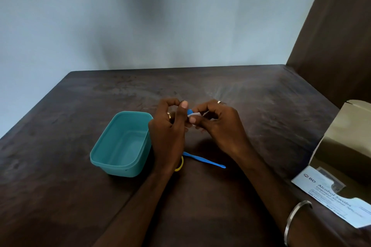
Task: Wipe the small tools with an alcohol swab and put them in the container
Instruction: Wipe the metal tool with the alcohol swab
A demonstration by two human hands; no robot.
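Dim, soft daylight with a bluish cast. A broad dark shadow smears down the wall point(152, 16) above the hands, and a soft one lies on the table point(261, 106) beneath them. Wide-angle bending at the edges; slightly soft, no glare.

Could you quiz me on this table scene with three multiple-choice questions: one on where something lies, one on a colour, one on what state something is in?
1. Where is the swab box?
A. at the table's right edge
B. inside the container
C. against the far wall

2. What colour is the container?
A. red
B. teal
C. white

3. What is inside the container?
A. three tools
B. water
C. nothing visible

Answers:
1 A, it lies open at the right.
2 B, its walls are teal.
3 C, its floor shows bare, while a blue tool lies on the table and the right hand pinches a white swab.
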